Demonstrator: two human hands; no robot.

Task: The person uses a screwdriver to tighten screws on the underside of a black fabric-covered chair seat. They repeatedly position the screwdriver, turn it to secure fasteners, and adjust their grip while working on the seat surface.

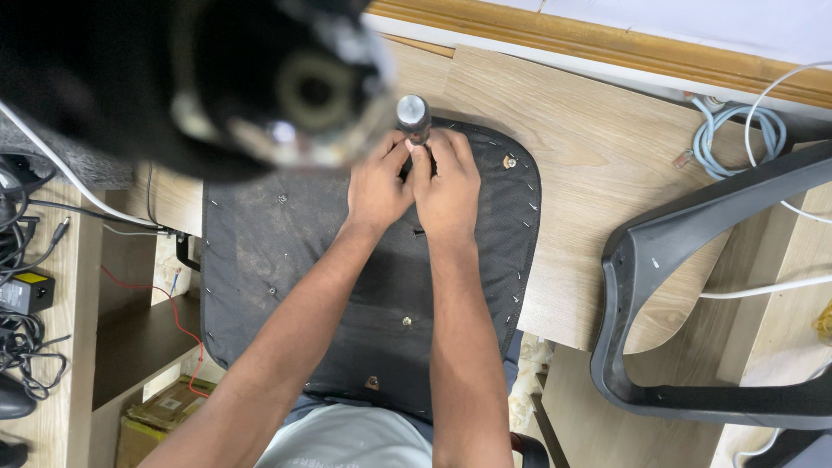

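Both hands meet on a screwdriver [413,117] standing upright near the far edge of a black seat pad [364,286] that lies underside up on the wooden desk [598,165]. The left hand [379,186] and right hand [448,186] are each clamped around the tool's shaft, fingers touching. To drive well, the tool wants to stay square to the seat pad, with steady downward pressure so the tip does not slip. A grey plastic chair back [641,286] lies to the right of the seat pad; a blurred dark chair base [217,78] hangs over its far left corner.
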